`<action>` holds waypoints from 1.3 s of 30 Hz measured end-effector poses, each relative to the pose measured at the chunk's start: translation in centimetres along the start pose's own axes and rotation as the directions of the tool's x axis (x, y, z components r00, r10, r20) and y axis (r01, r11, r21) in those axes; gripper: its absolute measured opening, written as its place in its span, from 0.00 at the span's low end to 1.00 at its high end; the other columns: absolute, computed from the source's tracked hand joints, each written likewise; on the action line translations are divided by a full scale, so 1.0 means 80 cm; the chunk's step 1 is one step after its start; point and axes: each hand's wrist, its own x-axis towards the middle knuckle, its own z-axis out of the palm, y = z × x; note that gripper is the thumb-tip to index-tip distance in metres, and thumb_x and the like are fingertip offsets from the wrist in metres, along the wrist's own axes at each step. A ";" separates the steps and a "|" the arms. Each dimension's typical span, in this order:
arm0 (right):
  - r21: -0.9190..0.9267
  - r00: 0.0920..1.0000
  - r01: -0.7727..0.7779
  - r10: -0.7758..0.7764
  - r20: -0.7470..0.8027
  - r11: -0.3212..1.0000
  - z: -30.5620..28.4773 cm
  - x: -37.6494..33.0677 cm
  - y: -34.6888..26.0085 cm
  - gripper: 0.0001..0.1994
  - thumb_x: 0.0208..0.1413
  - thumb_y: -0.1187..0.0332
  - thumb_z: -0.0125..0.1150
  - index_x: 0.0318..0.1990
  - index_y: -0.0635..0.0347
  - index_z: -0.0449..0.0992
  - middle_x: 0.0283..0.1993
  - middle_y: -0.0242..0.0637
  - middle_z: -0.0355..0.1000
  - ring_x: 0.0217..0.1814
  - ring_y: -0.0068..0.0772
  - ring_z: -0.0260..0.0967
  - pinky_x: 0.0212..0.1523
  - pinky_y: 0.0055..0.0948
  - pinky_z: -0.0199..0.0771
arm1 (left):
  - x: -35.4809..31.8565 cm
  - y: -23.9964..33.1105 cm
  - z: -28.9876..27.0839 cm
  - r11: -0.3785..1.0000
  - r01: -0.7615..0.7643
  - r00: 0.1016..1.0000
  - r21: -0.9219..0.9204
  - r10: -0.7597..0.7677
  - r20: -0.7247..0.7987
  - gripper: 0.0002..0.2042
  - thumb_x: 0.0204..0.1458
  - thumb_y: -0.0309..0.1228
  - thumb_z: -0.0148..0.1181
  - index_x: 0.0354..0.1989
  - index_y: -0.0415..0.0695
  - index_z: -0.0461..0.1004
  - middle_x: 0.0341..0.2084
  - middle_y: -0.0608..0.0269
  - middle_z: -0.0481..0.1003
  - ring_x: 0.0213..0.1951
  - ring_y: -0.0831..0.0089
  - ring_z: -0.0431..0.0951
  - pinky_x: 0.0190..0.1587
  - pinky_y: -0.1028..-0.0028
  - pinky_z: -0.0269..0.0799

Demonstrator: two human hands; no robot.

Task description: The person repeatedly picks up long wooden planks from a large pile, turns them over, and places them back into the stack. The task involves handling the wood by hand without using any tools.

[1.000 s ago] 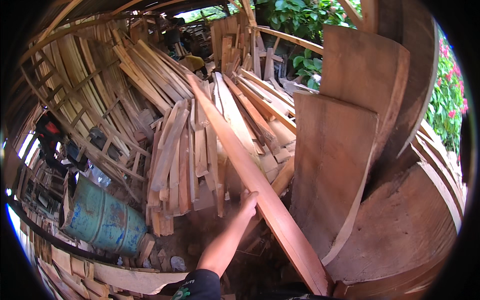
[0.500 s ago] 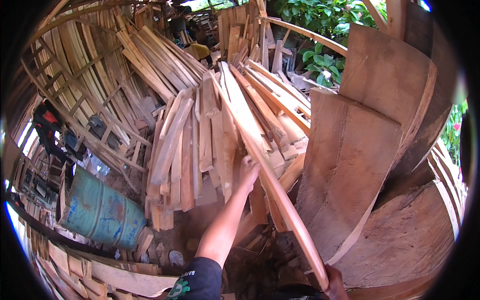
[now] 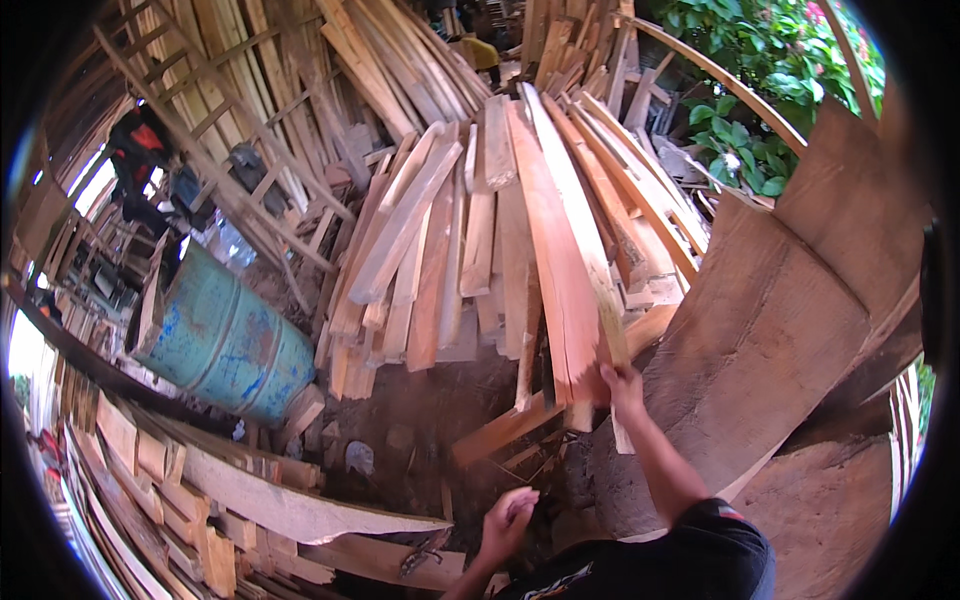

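A long, wide reddish board (image 3: 550,260) lies flat on top of a pile of sawn lumber, its near end toward me. My right hand (image 3: 624,392) is closed at the right corner of that near end, fingers curled over the edge. Right beside the reddish board runs a narrow pale board (image 3: 572,215), whose near end passes under or beside the hand; the exact contact there is partly hidden. My left hand (image 3: 508,520) hangs low in front of me, apart from the wood, fingers loosely bent and holding nothing.
Large brown slabs (image 3: 765,330) lean close on the right. At the left lies a dented blue-green drum (image 3: 225,335), with a wooden ladder (image 3: 225,130) behind it. Stacked planks (image 3: 270,500) fill the lower left. Small wood scraps lie on the dark ground (image 3: 410,420).
The reddish board, earlier raised on edge between both hands, now lies flat on the pile. My left hand has let go and dropped back toward me. The view has shifted left and down.
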 end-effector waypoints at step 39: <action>-0.267 0.192 0.817 0.195 0.962 0.511 0.179 -0.227 0.010 0.17 0.52 0.70 0.57 0.49 0.64 0.70 0.49 0.52 0.71 0.50 0.50 0.70 0.50 0.39 0.68 | -0.376 -0.246 -0.085 0.916 0.396 0.724 0.062 -0.270 -0.634 0.16 0.50 0.35 0.54 0.46 0.42 0.72 0.39 0.47 0.76 0.43 0.52 0.77 0.45 0.59 0.72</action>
